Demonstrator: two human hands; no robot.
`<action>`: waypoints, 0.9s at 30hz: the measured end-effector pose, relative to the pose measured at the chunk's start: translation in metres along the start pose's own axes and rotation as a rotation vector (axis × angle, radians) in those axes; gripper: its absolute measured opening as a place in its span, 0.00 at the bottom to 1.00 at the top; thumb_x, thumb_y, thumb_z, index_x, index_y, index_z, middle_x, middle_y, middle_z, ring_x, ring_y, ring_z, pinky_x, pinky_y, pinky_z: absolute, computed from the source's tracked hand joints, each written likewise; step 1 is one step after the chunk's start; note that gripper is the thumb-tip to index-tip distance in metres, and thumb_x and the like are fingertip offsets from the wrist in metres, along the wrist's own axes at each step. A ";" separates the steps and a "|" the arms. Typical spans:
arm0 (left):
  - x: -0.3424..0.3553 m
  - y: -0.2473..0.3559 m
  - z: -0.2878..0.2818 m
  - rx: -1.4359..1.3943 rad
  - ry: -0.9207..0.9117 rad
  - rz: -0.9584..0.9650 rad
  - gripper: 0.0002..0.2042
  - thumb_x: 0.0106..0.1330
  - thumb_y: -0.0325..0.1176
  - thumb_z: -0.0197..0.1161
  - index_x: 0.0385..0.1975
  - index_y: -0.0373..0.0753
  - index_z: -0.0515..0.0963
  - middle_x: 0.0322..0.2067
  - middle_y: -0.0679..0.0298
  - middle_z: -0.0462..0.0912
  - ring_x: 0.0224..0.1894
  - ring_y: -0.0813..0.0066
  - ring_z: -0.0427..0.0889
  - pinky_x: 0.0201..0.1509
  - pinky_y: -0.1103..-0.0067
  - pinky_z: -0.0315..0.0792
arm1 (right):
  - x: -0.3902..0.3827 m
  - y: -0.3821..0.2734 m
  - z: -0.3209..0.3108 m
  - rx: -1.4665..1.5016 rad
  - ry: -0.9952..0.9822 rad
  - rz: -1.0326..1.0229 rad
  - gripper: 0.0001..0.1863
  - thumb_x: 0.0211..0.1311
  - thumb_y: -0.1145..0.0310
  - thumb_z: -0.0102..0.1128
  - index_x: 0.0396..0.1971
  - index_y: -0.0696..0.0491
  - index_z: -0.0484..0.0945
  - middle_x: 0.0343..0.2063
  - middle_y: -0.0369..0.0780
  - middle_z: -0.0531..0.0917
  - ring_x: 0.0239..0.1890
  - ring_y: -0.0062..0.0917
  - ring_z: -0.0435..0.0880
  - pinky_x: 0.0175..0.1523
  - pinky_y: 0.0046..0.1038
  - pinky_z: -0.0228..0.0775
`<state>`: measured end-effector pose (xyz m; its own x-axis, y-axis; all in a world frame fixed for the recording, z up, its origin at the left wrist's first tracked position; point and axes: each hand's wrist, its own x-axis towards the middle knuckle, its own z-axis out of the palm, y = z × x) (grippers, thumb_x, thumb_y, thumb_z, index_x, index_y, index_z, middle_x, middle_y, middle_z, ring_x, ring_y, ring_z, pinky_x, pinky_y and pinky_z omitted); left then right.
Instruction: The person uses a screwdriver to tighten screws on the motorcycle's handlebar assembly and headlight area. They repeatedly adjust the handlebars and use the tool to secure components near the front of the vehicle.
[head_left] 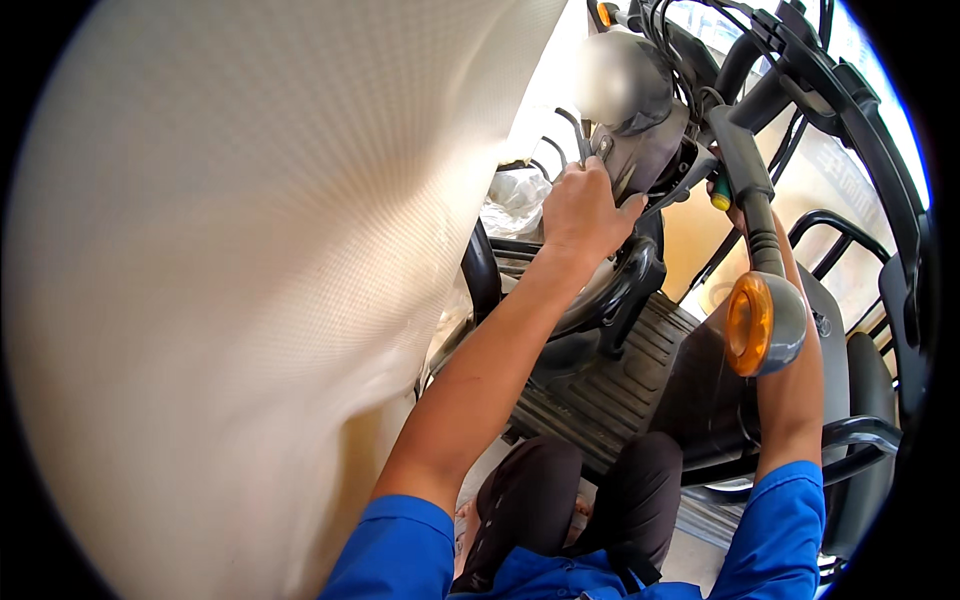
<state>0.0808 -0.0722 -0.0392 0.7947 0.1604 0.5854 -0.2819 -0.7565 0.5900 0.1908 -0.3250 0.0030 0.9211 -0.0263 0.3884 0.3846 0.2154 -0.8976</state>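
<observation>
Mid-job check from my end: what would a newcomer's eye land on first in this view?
Probably the huge pale sheet filling the left side. Next, the bright orange indicator lamp right of centre, in front of the right arm. Then, up toward the top, the left hand at the grey housing, with the right hand, mostly hidden, beside a green-and-yellow handle.

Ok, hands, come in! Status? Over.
Left hand at the grey panel below the headlight. Right hand, mostly hidden, at a green-and-yellow handle. Orange turn signal in front of right forearm.
</observation>
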 end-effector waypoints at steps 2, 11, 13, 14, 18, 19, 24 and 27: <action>0.002 0.002 0.006 0.022 -0.019 -0.002 0.29 0.59 0.50 0.72 0.42 0.25 0.76 0.41 0.41 0.81 0.43 0.46 0.84 0.48 0.63 0.79 | -0.003 -0.001 -0.007 -0.016 0.024 0.001 0.17 0.65 0.66 0.62 0.45 0.64 0.75 0.34 0.44 0.83 0.30 0.31 0.85 0.38 0.36 0.83; 0.007 -0.006 0.006 0.152 -0.029 0.016 0.27 0.64 0.50 0.68 0.41 0.25 0.76 0.39 0.42 0.82 0.42 0.48 0.86 0.44 0.64 0.81 | -0.004 0.008 -0.007 0.015 0.062 0.005 0.17 0.65 0.66 0.62 0.46 0.63 0.74 0.35 0.44 0.83 0.31 0.31 0.85 0.39 0.37 0.83; 0.003 -0.001 0.011 0.105 -0.069 0.031 0.24 0.66 0.49 0.66 0.38 0.26 0.78 0.39 0.42 0.82 0.42 0.48 0.86 0.43 0.63 0.81 | -0.012 0.004 -0.018 0.003 0.092 0.008 0.17 0.66 0.65 0.62 0.46 0.63 0.74 0.35 0.44 0.83 0.31 0.31 0.85 0.39 0.37 0.83; 0.000 0.002 0.013 0.083 -0.088 0.038 0.24 0.67 0.49 0.65 0.36 0.26 0.79 0.38 0.42 0.82 0.42 0.48 0.86 0.43 0.63 0.81 | -0.015 0.004 -0.023 -0.010 0.105 0.015 0.17 0.66 0.65 0.62 0.46 0.63 0.74 0.35 0.44 0.83 0.31 0.31 0.85 0.39 0.37 0.83; 0.002 0.004 0.014 0.119 -0.137 0.022 0.23 0.70 0.49 0.61 0.31 0.29 0.82 0.37 0.44 0.83 0.40 0.48 0.86 0.42 0.62 0.80 | -0.015 0.006 -0.024 -0.002 0.105 0.011 0.17 0.66 0.65 0.61 0.46 0.62 0.74 0.35 0.44 0.83 0.31 0.31 0.85 0.40 0.37 0.83; 0.003 0.003 0.014 0.143 -0.128 0.025 0.23 0.71 0.49 0.60 0.31 0.29 0.82 0.36 0.45 0.84 0.39 0.48 0.86 0.42 0.62 0.80 | -0.013 0.007 -0.022 0.003 0.101 0.012 0.17 0.66 0.65 0.61 0.46 0.62 0.74 0.35 0.44 0.83 0.32 0.31 0.85 0.40 0.37 0.83; 0.005 0.001 0.019 0.205 -0.111 0.049 0.24 0.73 0.50 0.56 0.32 0.31 0.84 0.32 0.47 0.85 0.38 0.50 0.87 0.43 0.63 0.80 | -0.011 0.006 -0.022 0.013 0.099 0.011 0.17 0.66 0.65 0.61 0.47 0.62 0.74 0.36 0.44 0.83 0.32 0.31 0.85 0.40 0.37 0.82; 0.009 0.001 0.017 0.228 -0.144 0.029 0.24 0.74 0.50 0.55 0.32 0.32 0.85 0.32 0.47 0.86 0.39 0.52 0.87 0.43 0.63 0.80 | -0.010 0.006 -0.022 0.015 0.095 0.009 0.17 0.66 0.64 0.61 0.47 0.62 0.74 0.36 0.44 0.83 0.33 0.31 0.85 0.40 0.37 0.82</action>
<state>0.0970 -0.0823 -0.0432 0.8607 0.0574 0.5059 -0.1905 -0.8852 0.4245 0.1853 -0.3450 -0.0111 0.9262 -0.1172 0.3583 0.3763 0.2307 -0.8973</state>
